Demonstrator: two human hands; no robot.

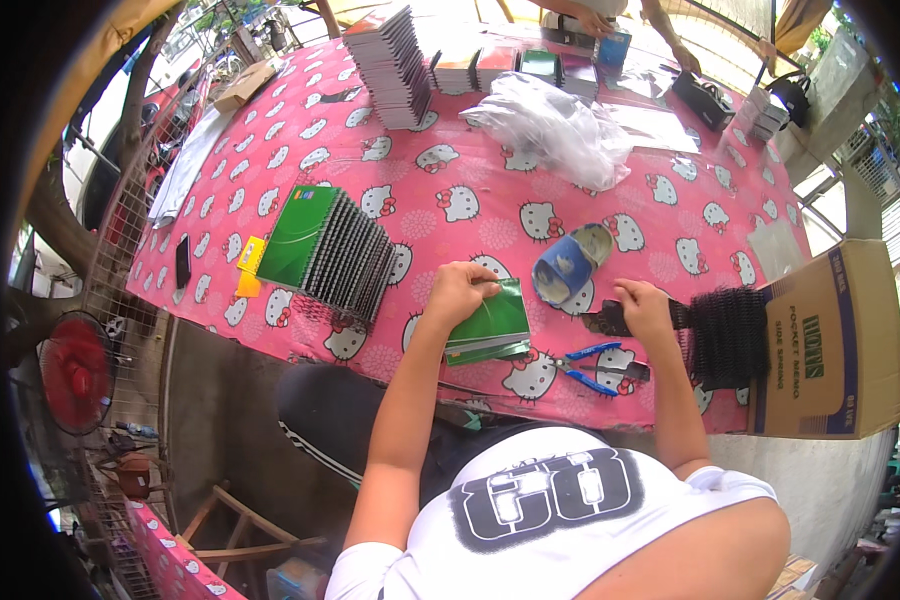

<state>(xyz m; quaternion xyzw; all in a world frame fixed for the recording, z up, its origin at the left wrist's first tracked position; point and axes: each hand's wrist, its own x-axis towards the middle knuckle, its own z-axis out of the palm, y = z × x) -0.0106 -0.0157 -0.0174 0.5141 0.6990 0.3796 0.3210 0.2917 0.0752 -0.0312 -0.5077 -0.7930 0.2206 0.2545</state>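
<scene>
My left hand is closed on the top edge of a small green-covered notepad, which lies on a low stack near the table's front edge. To the right, my right hand has its fingers curled together beside black spiral binding coils; whether a coil is between the fingertips is too small to tell. A larger bunch of black coils spills from a cardboard box. Blue-handled pliers lie between my hands. Just beyond them rests a blue slipper.
Left of my hands stands a leaning stack of green spiral notebooks, with a phone farther left. A tall notebook stack and a clear plastic bag occupy the far side of the pink tablecloth. Another person's hands are at the far edge.
</scene>
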